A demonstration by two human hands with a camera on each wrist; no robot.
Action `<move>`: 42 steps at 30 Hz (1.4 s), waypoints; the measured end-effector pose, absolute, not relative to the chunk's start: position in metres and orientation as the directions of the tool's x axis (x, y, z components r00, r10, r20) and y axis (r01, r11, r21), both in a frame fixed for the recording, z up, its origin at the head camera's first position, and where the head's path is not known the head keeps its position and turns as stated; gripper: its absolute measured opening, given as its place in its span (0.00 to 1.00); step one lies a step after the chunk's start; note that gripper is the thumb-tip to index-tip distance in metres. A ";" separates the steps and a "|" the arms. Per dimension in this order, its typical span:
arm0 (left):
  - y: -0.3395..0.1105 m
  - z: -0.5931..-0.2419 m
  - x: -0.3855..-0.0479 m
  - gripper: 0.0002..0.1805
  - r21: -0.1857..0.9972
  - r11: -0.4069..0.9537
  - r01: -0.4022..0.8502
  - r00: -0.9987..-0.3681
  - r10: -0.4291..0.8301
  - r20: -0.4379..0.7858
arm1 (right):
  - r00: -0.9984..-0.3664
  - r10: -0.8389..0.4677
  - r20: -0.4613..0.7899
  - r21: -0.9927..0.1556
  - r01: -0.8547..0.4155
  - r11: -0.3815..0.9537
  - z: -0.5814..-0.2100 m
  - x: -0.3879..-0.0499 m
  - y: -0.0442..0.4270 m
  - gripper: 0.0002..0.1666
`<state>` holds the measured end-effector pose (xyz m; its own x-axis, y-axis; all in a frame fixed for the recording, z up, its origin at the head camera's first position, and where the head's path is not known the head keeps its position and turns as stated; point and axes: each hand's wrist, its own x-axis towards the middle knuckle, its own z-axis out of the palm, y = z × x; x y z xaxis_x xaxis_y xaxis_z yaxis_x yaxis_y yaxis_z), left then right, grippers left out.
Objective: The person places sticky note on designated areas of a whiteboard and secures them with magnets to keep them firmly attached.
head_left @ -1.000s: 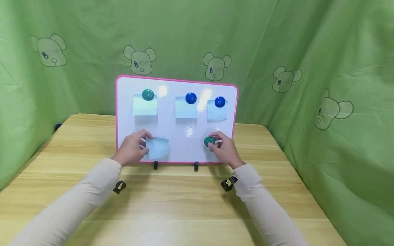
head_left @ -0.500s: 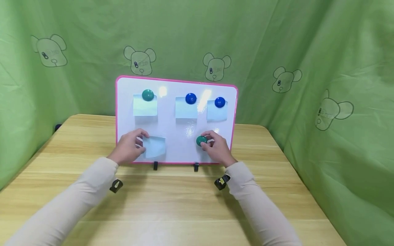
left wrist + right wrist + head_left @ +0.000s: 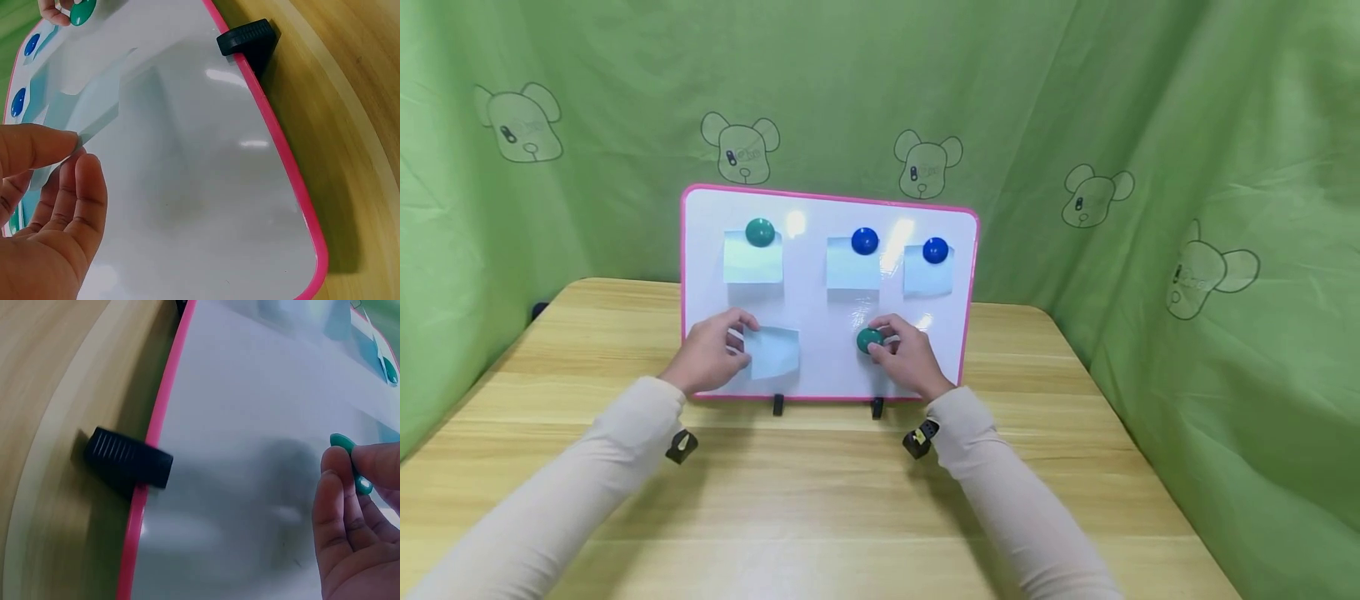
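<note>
My left hand [image 3: 706,354] pinches the left edge of a light blue paper note [image 3: 775,353] between thumb and fingers, in front of the lower left of the whiteboard [image 3: 820,321]. In the left wrist view the note [image 3: 94,103] stands off the board's surface. To the right, my right hand [image 3: 910,354] pinches a round green magnet [image 3: 869,340] in front of the lower middle of the board. The right wrist view has this magnet [image 3: 362,484] edge-on between thumb and fingers, partly hidden by them.
Along the board's top are a note under a green magnet [image 3: 760,232], another under a blue magnet [image 3: 865,241], and a third under a second blue magnet [image 3: 936,250]. Two black feet [image 3: 778,405] hold the pink-rimmed board on the wooden table [image 3: 820,500]. Green curtains surround it.
The right hand has moved left along the board with the green magnet, closer to the held note. My left hand has shifted slightly left and up with the note.
</note>
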<state>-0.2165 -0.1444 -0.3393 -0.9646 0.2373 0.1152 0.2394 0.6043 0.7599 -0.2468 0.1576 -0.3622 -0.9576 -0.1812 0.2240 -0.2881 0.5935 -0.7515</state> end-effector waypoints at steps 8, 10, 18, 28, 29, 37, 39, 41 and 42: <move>-0.146 -0.340 -0.220 0.20 0.763 0.600 0.240 -0.965 0.233 0.121 | -0.957 -0.184 0.224 -0.755 -0.290 0.588 -0.360 -0.250 0.141 0.16; -0.147 -0.340 -0.221 0.20 0.764 0.600 0.237 -0.966 0.228 0.120 | -0.956 -0.186 0.227 -0.757 -0.293 0.585 -0.359 -0.252 0.137 0.15; -0.151 -0.339 -0.222 0.20 0.759 0.615 0.211 -0.972 0.215 0.096 | -0.952 -0.207 0.227 -0.765 -0.306 0.566 -0.358 -0.256 0.116 0.14; -0.155 -0.336 -0.227 0.20 0.753 0.628 0.197 -0.974 0.212 0.078 | -0.941 -0.248 0.229 -0.753 -0.333 0.567 -0.357 -0.257 0.092 0.11; -0.156 -0.336 -0.227 0.20 0.752 0.630 0.196 -0.975 0.210 0.077 | -0.939 -0.255 0.231 -0.751 -0.339 0.566 -0.357 -0.257 0.089 0.11; -0.156 -0.335 -0.231 0.21 0.748 0.633 0.199 -0.973 0.220 0.074 | -0.930 -0.274 0.246 -0.737 -0.363 0.570 -0.353 -0.259 0.074 0.09; -0.156 -0.336 -0.232 0.21 0.745 0.634 0.205 -0.972 0.222 0.079 | -0.928 -0.275 0.251 -0.735 -0.368 0.570 -0.353 -0.259 0.071 0.10; -0.156 -0.336 -0.233 0.21 0.743 0.637 0.207 -0.972 0.223 0.080 | -0.926 -0.280 0.252 -0.736 -0.371 0.566 -0.353 -0.259 0.067 0.10; -0.156 -0.336 -0.233 0.21 0.741 0.639 0.207 -0.972 0.222 0.080 | -0.925 -0.284 0.253 -0.737 -0.374 0.563 -0.354 -0.259 0.065 0.09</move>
